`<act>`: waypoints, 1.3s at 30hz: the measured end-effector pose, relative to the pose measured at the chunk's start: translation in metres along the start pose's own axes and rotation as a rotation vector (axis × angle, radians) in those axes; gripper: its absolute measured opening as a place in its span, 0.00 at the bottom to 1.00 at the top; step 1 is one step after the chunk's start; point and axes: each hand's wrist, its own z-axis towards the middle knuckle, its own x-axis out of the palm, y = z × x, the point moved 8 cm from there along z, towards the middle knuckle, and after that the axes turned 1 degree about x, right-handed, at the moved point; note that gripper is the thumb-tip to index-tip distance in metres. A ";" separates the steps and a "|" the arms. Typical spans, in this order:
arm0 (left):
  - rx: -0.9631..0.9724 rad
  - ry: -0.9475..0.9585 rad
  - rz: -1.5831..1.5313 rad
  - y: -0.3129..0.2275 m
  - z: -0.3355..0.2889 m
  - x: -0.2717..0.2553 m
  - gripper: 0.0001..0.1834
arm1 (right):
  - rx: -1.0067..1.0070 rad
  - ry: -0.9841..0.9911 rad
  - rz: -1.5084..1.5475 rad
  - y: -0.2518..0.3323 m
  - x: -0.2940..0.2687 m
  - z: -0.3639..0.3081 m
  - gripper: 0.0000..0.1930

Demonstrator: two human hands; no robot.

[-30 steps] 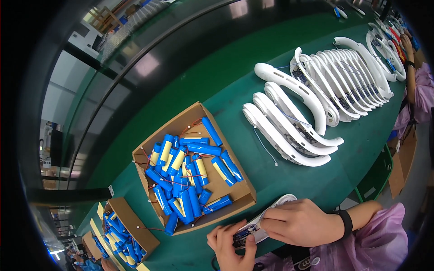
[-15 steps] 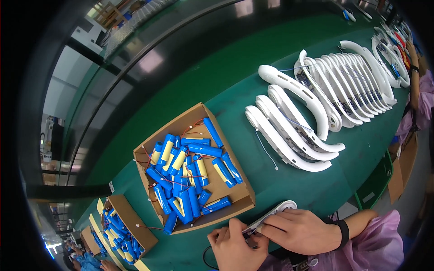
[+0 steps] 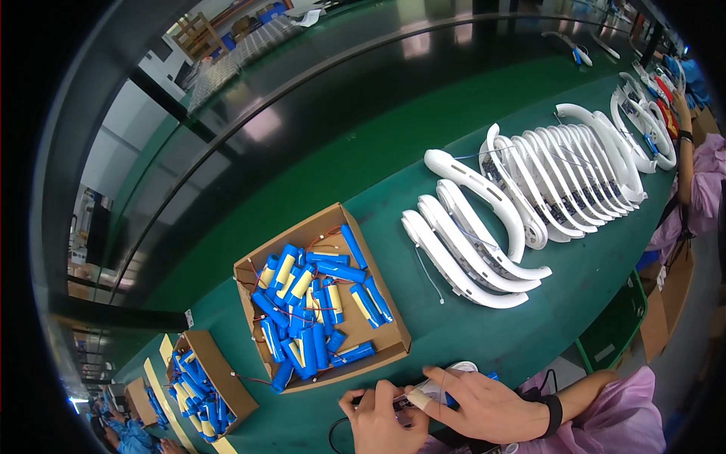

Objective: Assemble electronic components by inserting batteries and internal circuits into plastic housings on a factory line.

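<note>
At the near edge of the table both my hands are bent over a white curved shell (image 3: 463,367) with dark parts inside, mostly hidden by my fingers. My left hand (image 3: 386,422) is closed, its fingertips pinching at the shell's left part. Across the shell lies my right hand (image 3: 488,408), fingers bent round it. Bits of blue (image 3: 492,376) show beside and under this hand; what they belong to is mostly covered. A pale yellowish patch shows at the right thumb's tip. A black cable (image 3: 333,433) loops beside my left hand.
Ahead stands an open cardboard box (image 3: 397,342) of blue batteries with red wires; a smaller box (image 3: 224,374) of them is at left. White curved shells (image 3: 465,276) lie at right, several more (image 3: 563,181) in a row behind. Other people work at both sides.
The view has shifted, so the table things sit a little differently. My right hand has turned and its fingers have lifted somewhat; blue bits and the yellowish patch now show there.
</note>
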 end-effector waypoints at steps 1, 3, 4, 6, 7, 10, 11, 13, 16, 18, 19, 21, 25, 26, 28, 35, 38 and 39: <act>0.151 -0.141 -0.123 -0.013 -0.004 -0.014 0.12 | 0.003 0.014 -0.130 0.002 -0.004 0.004 0.25; 0.272 -0.276 -0.131 -0.030 -0.016 -0.038 0.11 | -0.003 0.059 -0.148 -0.003 -0.002 0.005 0.27; 0.385 -0.400 -0.140 -0.041 -0.023 -0.054 0.09 | -0.003 0.111 -0.157 -0.007 0.000 0.004 0.29; 0.465 -0.549 -0.237 -0.021 -0.045 -0.069 0.08 | 0.002 0.151 0.023 -0.020 -0.026 0.006 0.30; 0.540 -0.680 -0.346 -0.009 -0.061 -0.079 0.07 | 0.019 0.203 0.208 -0.024 -0.043 0.009 0.32; 0.578 -0.823 -0.478 0.019 -0.085 -0.089 0.04 | 0.038 0.137 0.336 -0.037 -0.092 0.047 0.33; 0.540 -0.822 -0.601 0.035 -0.085 -0.083 0.04 | -0.016 0.182 0.260 -0.039 -0.103 0.070 0.33; 0.512 -0.824 -0.724 0.047 -0.086 -0.079 0.04 | 0.383 0.352 0.451 -0.067 -0.103 0.110 0.33; 0.503 -0.868 -0.823 0.048 -0.088 -0.073 0.04 | 0.263 0.103 0.769 -0.089 -0.114 0.181 0.24; 0.464 -0.784 -0.819 0.043 -0.088 -0.062 0.03 | 0.409 -0.011 0.975 -0.132 -0.097 0.230 0.18; 0.471 -0.741 -0.808 0.038 -0.084 -0.057 0.03 | 0.473 -0.069 1.096 -0.157 -0.090 0.249 0.15; 0.522 -0.708 -0.720 0.027 -0.084 -0.057 0.05 | 0.613 -0.280 1.328 -0.196 -0.069 0.278 0.15; 0.503 -0.589 -0.595 0.018 -0.084 -0.053 0.07 | 0.515 -0.266 1.090 -0.192 -0.063 0.285 0.14; 0.442 -0.581 -0.653 0.025 -0.084 -0.049 0.07 | 0.407 -0.138 0.769 -0.170 -0.070 0.275 0.14; 0.312 -0.554 -0.729 0.041 -0.085 -0.036 0.07 | 0.155 0.028 0.144 -0.121 -0.078 0.244 0.16; 0.287 -0.357 -0.731 0.006 -0.054 -0.017 0.07 | 0.184 0.019 -0.672 -0.106 -0.046 0.106 0.27; 0.349 -0.199 -0.627 -0.015 -0.044 -0.003 0.11 | 0.130 -0.019 -0.556 -0.091 -0.053 0.094 0.31; 0.362 -0.190 -0.633 -0.021 -0.041 -0.001 0.11 | 0.142 -0.020 -0.567 -0.084 -0.061 0.085 0.31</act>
